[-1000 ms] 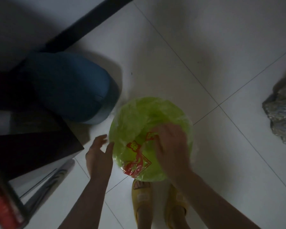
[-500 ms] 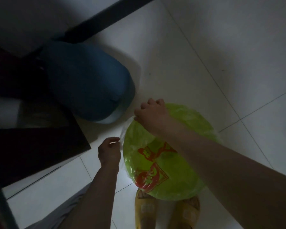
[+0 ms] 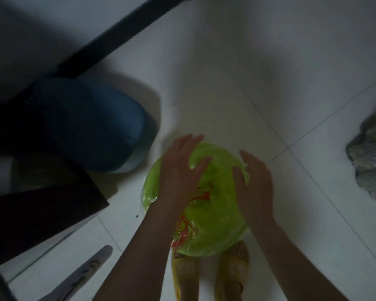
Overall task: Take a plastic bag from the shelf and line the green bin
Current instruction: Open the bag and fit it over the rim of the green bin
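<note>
The round green bin (image 3: 213, 227) stands on the white tiled floor just in front of my feet. A thin clear plastic bag (image 3: 187, 231) with red print lies stretched over its top. My left hand (image 3: 180, 170) rests flat on the bag over the bin's left and far side, fingers spread. On the bin's right side my right hand (image 3: 254, 183) lies palm down on the bag, fingers apart. Neither hand pinches the plastic.
A blue rounded container (image 3: 91, 124) sits left of the bin. A dark shelf corner (image 3: 41, 213) juts in at lower left. A crumpled grey bag (image 3: 371, 161) lies at the right edge. My yellow slippers (image 3: 185, 272) touch the bin's near side.
My right hand left the bin's far-left rim and now lies on the right side. My left hand came off the bag's edge and went flat onto the top.
</note>
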`<state>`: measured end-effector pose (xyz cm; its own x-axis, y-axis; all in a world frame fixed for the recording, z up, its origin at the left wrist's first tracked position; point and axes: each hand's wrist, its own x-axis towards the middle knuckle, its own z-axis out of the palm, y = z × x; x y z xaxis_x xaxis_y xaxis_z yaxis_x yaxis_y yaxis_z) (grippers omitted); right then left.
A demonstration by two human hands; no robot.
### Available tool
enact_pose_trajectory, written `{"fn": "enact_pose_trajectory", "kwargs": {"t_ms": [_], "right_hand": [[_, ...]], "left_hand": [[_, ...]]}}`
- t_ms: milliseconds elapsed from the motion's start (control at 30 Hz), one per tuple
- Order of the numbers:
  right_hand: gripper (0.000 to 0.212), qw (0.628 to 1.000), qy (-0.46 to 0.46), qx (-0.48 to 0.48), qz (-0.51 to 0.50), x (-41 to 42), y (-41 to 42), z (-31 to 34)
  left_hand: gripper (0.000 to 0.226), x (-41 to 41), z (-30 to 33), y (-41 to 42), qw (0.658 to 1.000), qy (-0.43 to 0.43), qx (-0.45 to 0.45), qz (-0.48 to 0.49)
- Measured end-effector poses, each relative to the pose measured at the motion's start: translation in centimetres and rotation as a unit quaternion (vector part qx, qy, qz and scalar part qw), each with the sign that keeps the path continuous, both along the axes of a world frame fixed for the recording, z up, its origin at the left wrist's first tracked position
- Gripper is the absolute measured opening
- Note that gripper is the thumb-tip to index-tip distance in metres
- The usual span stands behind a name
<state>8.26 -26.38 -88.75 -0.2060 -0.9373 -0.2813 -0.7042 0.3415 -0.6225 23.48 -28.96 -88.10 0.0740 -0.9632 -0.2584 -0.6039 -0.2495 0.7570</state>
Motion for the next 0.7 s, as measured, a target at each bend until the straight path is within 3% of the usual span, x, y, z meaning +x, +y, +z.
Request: {"fn": "enact_pose_trajectory", "kwargs": {"t_ms": [133, 300, 400, 467, 633, 700], "right_hand": [[0.038, 0.985, -0.023, 0.071, -0.156, -4.4, 5.7, -0.6], [0.03, 0.926, -0.165, 0.181, -0.288, -5.0, 8.8, -3.1], [0.027, 0.882, -0.217, 0.231, -0.35, -4.5, 9.7, -4.2], [0.025, 0.883, -0.208, 0.256, -0.333, -4.1, 9.9, -4.7], [0.009, 0.879, -0.165, 0.237, -0.379, -4.8, 7.3, -6.4], [0.007, 0.887, -0.163, 0.253, -0.349, -5.5, 6.0, -7.2]], "left_hand": [[0.073, -5.2, -0.2, -3.2, 0.969, -0.067, 0.022, -0.235], [0.079, -8.0, -2.7, -5.1, 0.868, -0.212, 0.121, -0.432], [0.06, -8.0, -3.4, -5.4, 0.838, -0.256, 0.142, -0.461], [0.046, -8.0, -3.6, -5.4, 0.831, -0.275, 0.125, -0.467], [0.033, -6.3, -4.5, -5.8, 0.859, -0.31, 0.119, -0.391], [0.032, -5.0, -4.9, -6.0, 0.88, -0.294, 0.133, -0.348]]}}
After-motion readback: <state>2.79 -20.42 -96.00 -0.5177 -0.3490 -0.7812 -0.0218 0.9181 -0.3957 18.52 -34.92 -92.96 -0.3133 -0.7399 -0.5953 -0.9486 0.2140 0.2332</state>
